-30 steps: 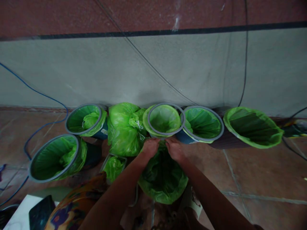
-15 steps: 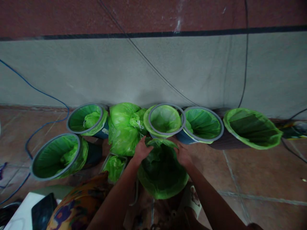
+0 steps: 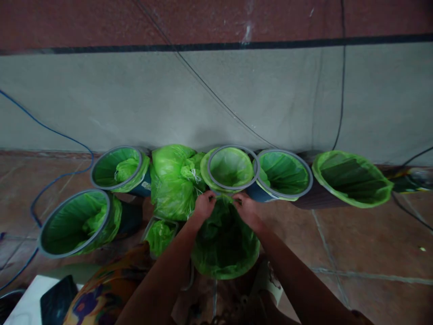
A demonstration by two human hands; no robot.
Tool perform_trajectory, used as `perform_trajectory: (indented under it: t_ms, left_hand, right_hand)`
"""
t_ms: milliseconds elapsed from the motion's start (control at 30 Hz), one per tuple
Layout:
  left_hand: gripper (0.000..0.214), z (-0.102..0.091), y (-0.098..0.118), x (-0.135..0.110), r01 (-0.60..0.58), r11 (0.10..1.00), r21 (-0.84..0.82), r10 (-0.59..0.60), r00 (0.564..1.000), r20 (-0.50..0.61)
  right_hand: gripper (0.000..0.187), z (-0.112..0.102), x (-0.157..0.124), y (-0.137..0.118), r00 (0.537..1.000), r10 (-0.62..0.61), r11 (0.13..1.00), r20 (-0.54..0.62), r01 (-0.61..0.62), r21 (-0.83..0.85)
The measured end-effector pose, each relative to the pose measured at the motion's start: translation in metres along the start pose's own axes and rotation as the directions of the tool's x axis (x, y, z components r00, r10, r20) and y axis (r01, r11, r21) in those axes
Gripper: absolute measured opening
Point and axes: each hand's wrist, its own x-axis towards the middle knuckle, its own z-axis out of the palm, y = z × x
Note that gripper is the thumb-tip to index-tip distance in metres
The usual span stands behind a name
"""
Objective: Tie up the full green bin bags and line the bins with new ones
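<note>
Right in front of me is a dark bin lined with a green trash bag (image 3: 226,270), its mouth facing up. My left hand (image 3: 204,205) pinches the bag's far edge, left of the middle. Close beside it, my right hand (image 3: 246,208) pinches the same edge from the right. Between the two hands a short stretch of green film shows. Just behind them stands a lined bin with a grey ring (image 3: 257,170) around its mouth. Full green bags (image 3: 174,185) lie to the left of that bin. The bin's outer wall is mostly hidden by the bag.
More lined bins stand along the wall: one at far left (image 3: 93,174), one at near left (image 3: 45,234), one at right (image 3: 309,174) and a ringless one (image 3: 375,203). A small basket (image 3: 146,232) holds green bags. A blue cable (image 3: 50,183) crosses the floor.
Both hands have come closer together along the far edge of the bag, the right one moving left. The stretch of film between them is shorter.
</note>
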Motion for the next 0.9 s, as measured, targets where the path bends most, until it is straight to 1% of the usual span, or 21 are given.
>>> perform_trajectory:
  t_ms: [67, 133, 200, 300, 367, 400, 467, 533, 567, 600, 667, 700, 733, 800, 900]
  left_hand:
    - [0.017, 0.001, -0.007, -0.005, -0.056, 0.998, -0.032, 0.056, 0.998, -0.016]
    - [0.018, 0.000, -0.015, -0.011, -0.135, 0.990, -0.032, 0.135, 0.991, 0.000]
    - [0.021, -0.002, -0.022, -0.016, -0.207, 0.978, 0.012, 0.207, 0.978, 0.032]
    - [0.025, -0.007, -0.024, -0.023, -0.261, 0.956, 0.134, 0.250, 0.964, 0.091]
    - [0.024, -0.010, -0.018, -0.025, -0.268, 0.945, 0.188, 0.252, 0.962, 0.107]
    - [0.022, -0.011, -0.014, -0.024, -0.265, 0.945, 0.190, 0.251, 0.963, 0.094]
    - [0.016, -0.013, -0.003, -0.021, -0.245, 0.958, 0.148, 0.243, 0.970, 0.029]
    - [0.016, -0.013, 0.007, -0.015, -0.235, 0.967, 0.102, 0.239, 0.971, -0.024]
    - [0.020, -0.011, 0.011, -0.012, -0.241, 0.965, 0.102, 0.243, 0.970, -0.014]
    - [0.024, -0.010, 0.013, -0.009, -0.248, 0.961, 0.121, 0.247, 0.969, 0.029]
    - [0.028, -0.004, 0.015, -0.003, -0.248, 0.948, 0.197, 0.219, 0.963, 0.159]
    - [0.028, -0.001, 0.015, -0.001, -0.237, 0.942, 0.239, 0.188, 0.959, 0.212]
    - [0.028, 0.002, 0.015, 0.001, -0.219, 0.935, 0.278, 0.152, 0.958, 0.244]
    - [0.029, 0.007, 0.015, 0.002, -0.182, 0.925, 0.334, 0.095, 0.961, 0.261]
    - [0.033, 0.003, 0.017, 0.000, -0.181, 0.918, 0.353, 0.089, 0.961, 0.262]
  right_hand:
    - [0.017, 0.005, 0.001, 0.006, 1.000, 0.015, 0.997, 0.007, -0.015, 0.078]
    - [0.016, 0.007, -0.003, 0.012, 1.000, 0.008, 0.994, 0.015, -0.010, 0.106]
    - [0.017, 0.005, -0.009, 0.017, 0.999, 0.001, 0.995, 0.034, -0.005, 0.097]
    - [0.016, -0.001, -0.013, 0.017, 0.999, -0.014, 0.999, 0.052, 0.012, 0.039]
    - [0.015, -0.004, -0.012, 0.014, 0.999, -0.042, 0.999, 0.023, 0.042, 0.009]
    - [0.014, -0.004, -0.010, 0.012, 0.998, -0.057, 0.998, 0.000, 0.057, 0.002]
    - [0.014, -0.004, -0.007, 0.006, 0.996, -0.060, 0.998, -0.059, 0.060, -0.017]
    - [0.021, -0.001, -0.003, 0.000, 0.997, -0.047, 0.997, -0.065, 0.042, -0.070]
    - [0.025, 0.001, -0.002, -0.002, 0.999, -0.038, 0.993, -0.031, 0.034, -0.117]
    - [0.028, 0.004, -0.001, -0.005, 0.999, -0.024, 0.984, 0.025, 0.028, -0.174]
    - [0.030, 0.009, 0.001, -0.007, 0.987, 0.029, 0.954, 0.155, 0.019, -0.298]
    - [0.030, 0.012, 0.002, -0.008, 0.977, 0.068, 0.935, 0.202, 0.009, -0.355]
    - [0.031, 0.014, 0.003, -0.008, 0.968, 0.105, 0.916, 0.227, -0.005, -0.401]
    - [0.031, 0.017, 0.005, -0.007, 0.959, 0.145, 0.896, 0.245, -0.022, -0.443]
    - [0.030, 0.013, 0.004, -0.006, 0.955, 0.152, 0.901, 0.256, -0.027, -0.433]
